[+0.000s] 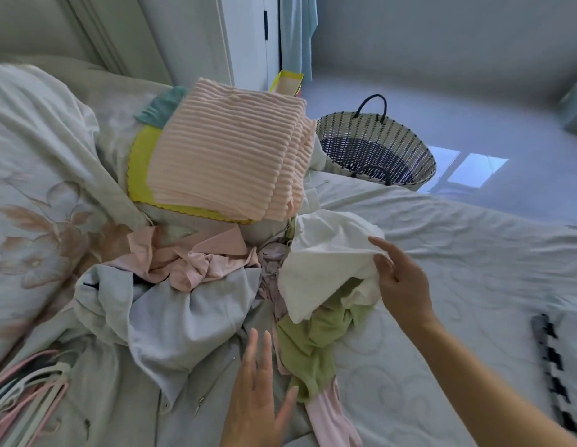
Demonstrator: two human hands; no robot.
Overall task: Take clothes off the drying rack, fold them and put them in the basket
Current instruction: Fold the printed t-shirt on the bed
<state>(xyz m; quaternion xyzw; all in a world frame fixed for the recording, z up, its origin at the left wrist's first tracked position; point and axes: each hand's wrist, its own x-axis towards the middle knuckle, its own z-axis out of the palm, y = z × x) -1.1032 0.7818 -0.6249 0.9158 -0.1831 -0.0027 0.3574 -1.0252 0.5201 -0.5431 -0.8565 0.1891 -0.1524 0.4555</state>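
Soft daylight, window glare on floor (474, 169), wide-angle edge warp, slight blur thruout.

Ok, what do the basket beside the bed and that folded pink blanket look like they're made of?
Basket: woven strands in dark and pale tones, probably plastic or rattan wicker; the open weave shows plainly, and its loop handles look dark. Pink blanket: soft, matte, ribbed fabric, perhaps fleece or a knit, judging by the raised ridges across it.
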